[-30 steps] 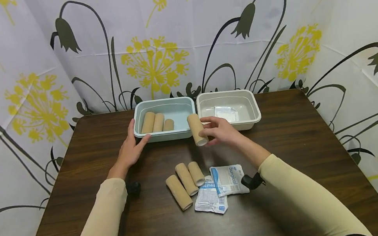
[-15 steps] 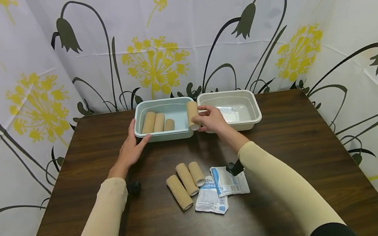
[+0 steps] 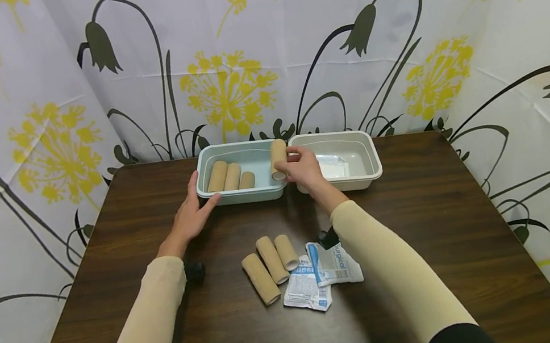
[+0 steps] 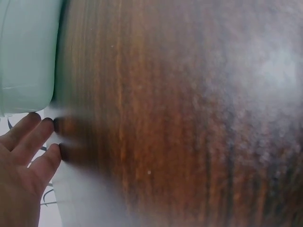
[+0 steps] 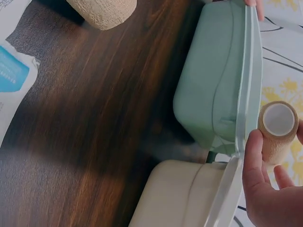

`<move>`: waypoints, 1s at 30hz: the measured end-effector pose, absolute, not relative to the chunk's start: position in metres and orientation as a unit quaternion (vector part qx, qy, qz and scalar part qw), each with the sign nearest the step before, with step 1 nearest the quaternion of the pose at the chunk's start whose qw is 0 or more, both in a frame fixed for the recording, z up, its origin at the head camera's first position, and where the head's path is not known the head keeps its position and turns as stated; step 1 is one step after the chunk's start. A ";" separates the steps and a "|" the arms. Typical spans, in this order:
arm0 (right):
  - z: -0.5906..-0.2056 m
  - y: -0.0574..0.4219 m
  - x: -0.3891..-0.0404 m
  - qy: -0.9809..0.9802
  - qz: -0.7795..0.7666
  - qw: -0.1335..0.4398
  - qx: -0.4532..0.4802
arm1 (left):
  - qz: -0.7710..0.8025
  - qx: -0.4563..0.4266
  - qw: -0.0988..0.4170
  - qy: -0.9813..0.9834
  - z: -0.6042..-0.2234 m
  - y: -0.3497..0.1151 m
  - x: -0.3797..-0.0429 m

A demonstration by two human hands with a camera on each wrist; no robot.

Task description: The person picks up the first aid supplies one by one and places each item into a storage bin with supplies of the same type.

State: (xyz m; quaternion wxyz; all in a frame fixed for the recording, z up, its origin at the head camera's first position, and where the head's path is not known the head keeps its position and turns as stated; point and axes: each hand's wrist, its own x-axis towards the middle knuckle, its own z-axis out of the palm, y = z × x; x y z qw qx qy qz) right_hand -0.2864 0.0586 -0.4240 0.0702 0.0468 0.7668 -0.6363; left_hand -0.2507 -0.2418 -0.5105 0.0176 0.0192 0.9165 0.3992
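In my right hand (image 3: 303, 167) is a tan bandage roll (image 3: 278, 158), pinched between thumb and fingers. It is held over the right end of the light blue bin (image 3: 244, 197); the right wrist view shows the white core of the roll (image 5: 278, 120) facing the camera. My left hand (image 3: 191, 211) rests against the left front corner of that bin, fingers extended along its side. Inside the bin, three bandage rolls (image 3: 231, 177) of differing size stand side by side at the left. Three more bandage rolls (image 3: 261, 279) lie on the table between my forearms.
A cream bin (image 3: 372, 174) stands right beside the blue one, with a white packet (image 3: 332, 165) inside. Two overlapping printed packets (image 3: 306, 286), one marked "Surgical", lie near the loose rolls on the dark wooden table (image 3: 430, 221). A flowered curtain (image 3: 306, 7) hangs behind.
My right hand has carried the bandage roll up and away from me, from in front of the bins to over the blue bin's right end. The left hand has stayed put.
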 end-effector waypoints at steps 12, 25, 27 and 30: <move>-0.427 0.061 -0.278 0.765 -0.638 0.084 0.030 | 0.398 0.017 0.018 0.917 -0.508 -0.242 -0.253; -0.428 0.080 -0.228 0.783 -0.609 0.109 -0.065 | 0.400 0.016 0.022 0.916 -0.509 -0.241 -0.253; -0.429 0.085 -0.217 0.798 -0.587 0.109 -0.078 | 0.400 0.017 0.020 0.916 -0.509 -0.241 -0.253; -0.432 0.091 -0.199 0.827 -0.545 0.100 -0.095 | 0.400 0.018 0.021 0.916 -0.509 -0.241 -0.252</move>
